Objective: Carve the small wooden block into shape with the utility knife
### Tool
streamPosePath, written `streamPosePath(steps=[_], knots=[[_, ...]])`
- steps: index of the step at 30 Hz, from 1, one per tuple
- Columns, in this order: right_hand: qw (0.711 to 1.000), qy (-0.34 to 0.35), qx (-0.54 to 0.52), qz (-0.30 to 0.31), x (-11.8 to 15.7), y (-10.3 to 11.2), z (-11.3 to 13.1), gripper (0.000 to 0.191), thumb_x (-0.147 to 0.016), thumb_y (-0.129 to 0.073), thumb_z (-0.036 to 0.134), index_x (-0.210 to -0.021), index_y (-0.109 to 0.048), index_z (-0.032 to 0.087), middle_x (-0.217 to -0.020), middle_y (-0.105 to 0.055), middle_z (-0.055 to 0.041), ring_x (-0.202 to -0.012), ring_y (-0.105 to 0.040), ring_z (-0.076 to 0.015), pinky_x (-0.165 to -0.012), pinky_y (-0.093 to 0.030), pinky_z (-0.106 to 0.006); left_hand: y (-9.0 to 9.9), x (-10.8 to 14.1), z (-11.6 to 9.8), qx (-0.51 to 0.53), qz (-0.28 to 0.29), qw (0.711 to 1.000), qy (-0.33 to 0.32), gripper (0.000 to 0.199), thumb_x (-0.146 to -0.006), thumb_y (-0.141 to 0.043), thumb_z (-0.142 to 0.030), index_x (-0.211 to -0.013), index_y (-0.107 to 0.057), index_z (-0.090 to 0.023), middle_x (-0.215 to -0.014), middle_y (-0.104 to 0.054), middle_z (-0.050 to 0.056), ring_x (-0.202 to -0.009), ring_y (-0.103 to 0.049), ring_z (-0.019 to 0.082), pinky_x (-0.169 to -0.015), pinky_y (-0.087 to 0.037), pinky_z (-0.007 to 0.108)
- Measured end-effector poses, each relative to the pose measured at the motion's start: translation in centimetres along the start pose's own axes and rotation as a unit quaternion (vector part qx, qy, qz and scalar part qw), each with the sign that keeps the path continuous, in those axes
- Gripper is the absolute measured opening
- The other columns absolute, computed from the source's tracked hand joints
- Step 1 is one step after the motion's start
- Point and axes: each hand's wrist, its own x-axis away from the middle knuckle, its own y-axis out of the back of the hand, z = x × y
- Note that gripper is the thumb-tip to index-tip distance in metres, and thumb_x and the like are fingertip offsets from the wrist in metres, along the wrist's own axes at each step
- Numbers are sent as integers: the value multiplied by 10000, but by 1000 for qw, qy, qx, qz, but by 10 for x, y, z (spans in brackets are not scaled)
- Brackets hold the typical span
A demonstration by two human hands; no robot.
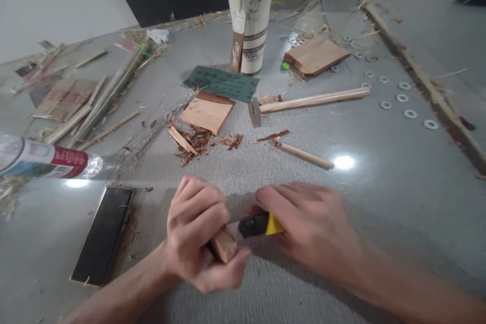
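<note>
My left hand (201, 233) is closed around a short piece of wood (225, 246), whose near end sticks out by the thumb. In my right hand (311, 217) is a yellow and black utility knife (261, 224), its body wrapped by the fingers. The knife's blade, partly blurred, meets the wood beside my left fingers. Beyond the hands lie a flat wooden block (208, 113), reddish-brown shavings (203, 139) and a thin wooden stick (306, 155).
A hammer (311, 100) and green sandpaper (222, 83) lie farther back, near a white tumbler (255, 25). Metal washers (402, 97) and another wooden block (317, 54) are at the right. A phone (102, 235) and plastic bottle (49, 158) lie left, with bamboo strips (110, 93) behind.
</note>
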Motion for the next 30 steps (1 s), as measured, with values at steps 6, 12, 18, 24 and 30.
streamPosePath(steps=[6, 12, 18, 24, 30], knots=[[998, 37, -6, -54, -3, 7, -9, 241, -1060, -507, 310, -836, -506, 219, -662, -593, 37, -552, -517, -137, -565, -287, -323, -4, 6, -1, -22, -18, 999, -21, 407, -888, -564, -596, -727, -475, -233, -618, -508, 3, -590, -476, 188, -598, -386, 411], [992, 118, -43, -17, -5, 7, -8, 483, -1096, -374, 612, -923, -552, 198, -675, -588, 26, -550, -500, -129, -544, -309, -292, -7, 9, 2, -52, -26, 996, -63, 483, -890, -527, -691, -730, -512, -235, -615, -509, 1, -588, -466, 186, -606, -391, 418], [991, 124, -51, 2, -7, 4, -7, 621, -1071, -258, 715, -831, -521, 206, -642, -557, 39, -532, -479, -117, -533, -283, -295, -4, 4, 11, -35, -40, 998, -42, 531, -867, -531, -749, -756, -482, -232, -673, -501, 5, -620, -456, 183, -605, -368, 400], [991, 113, -40, 54, -5, 3, -5, 507, -1089, -338, 627, -881, -539, 211, -710, -611, 24, -568, -551, -152, -559, -268, -327, -2, 3, 15, -5, -37, 999, -25, 526, -871, -552, -742, -791, -497, -225, -705, -492, -5, -647, -460, 179, -638, -359, 397], [991, 101, -55, 73, -3, 3, -3, 309, -1023, -448, 478, -876, -527, 218, -697, -589, 34, -538, -519, -157, -542, -255, -331, -1, 0, 14, 4, -10, 1000, -22, 536, -882, -535, -748, -806, -497, -219, -710, -492, -3, -653, -445, 175, -639, -354, 396]])
